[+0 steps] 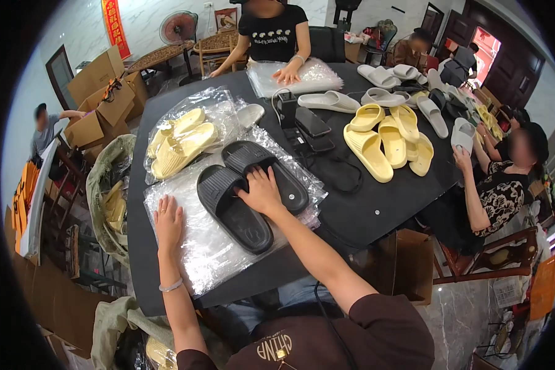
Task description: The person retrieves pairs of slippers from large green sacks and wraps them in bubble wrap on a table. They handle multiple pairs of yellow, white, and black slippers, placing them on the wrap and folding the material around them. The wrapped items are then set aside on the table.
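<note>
A pair of black slide sandals (243, 217) lies on a pile of clear plastic bags (197, 262) in front of me. My right hand (264, 192) grips the pair where the two meet, with its thumb at the left slide's strap and its fingers reaching into the right slide (290, 193). Flat on the bags' left edge rests my left hand (168, 223), fingers stretched out, holding nothing. Just beyond it, pale yellow slides (185, 145) lie inside clear bags.
Loose yellow slides (385, 148) and grey slides (330, 101) cover the table's right side. Phones (312, 122) and a black cable lie mid-table. Across from me, a person's hand (287, 73) rests on more bags. At right, another person holds a grey slide (462, 134). A sack (98, 197) stands left.
</note>
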Available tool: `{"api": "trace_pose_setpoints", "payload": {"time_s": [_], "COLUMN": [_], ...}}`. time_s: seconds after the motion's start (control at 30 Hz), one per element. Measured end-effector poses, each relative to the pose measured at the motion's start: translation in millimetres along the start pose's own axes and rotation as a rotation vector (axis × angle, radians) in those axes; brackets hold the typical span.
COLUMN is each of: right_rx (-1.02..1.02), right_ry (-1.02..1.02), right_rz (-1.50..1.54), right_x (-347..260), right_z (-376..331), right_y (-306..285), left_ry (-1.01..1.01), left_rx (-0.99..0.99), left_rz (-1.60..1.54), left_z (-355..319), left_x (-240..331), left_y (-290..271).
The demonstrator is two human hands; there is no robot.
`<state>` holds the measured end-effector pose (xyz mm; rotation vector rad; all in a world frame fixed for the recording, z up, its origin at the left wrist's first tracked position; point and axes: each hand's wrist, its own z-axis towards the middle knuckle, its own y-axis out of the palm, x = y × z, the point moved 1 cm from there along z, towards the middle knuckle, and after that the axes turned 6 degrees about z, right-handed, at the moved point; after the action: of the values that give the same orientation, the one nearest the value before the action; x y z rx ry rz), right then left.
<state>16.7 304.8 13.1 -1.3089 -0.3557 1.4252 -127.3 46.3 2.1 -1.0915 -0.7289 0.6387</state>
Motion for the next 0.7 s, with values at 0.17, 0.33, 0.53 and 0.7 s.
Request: {"api": "trace_pose_setpoints", "payload": {"time_s": [0.17, 0.33, 0.53, 0.7], "right_rx": [-0.005, -0.012, 0.064, 0.109], "right_ry": [-0.002, -0.023, 0.035, 0.066], "right_rz": [0.013, 0.075, 0.161, 0.544], "right_x": [-3, -9, -1, -9], "right_z": [-2, -2, -7, -2], "right_y": [-16, 1, -13, -33], "left_ry": [0.031, 0.06, 0.033, 0.043], "left_rx": [-0.005, -0.001, -0.084, -0.073], "left_rz": [-0.009, -0.006, 0.007, 0.025], "left_z": [5, 4, 10, 9], "left_x": [0, -40, -17, -20], "left_y": [7, 20, 19, 18]}}
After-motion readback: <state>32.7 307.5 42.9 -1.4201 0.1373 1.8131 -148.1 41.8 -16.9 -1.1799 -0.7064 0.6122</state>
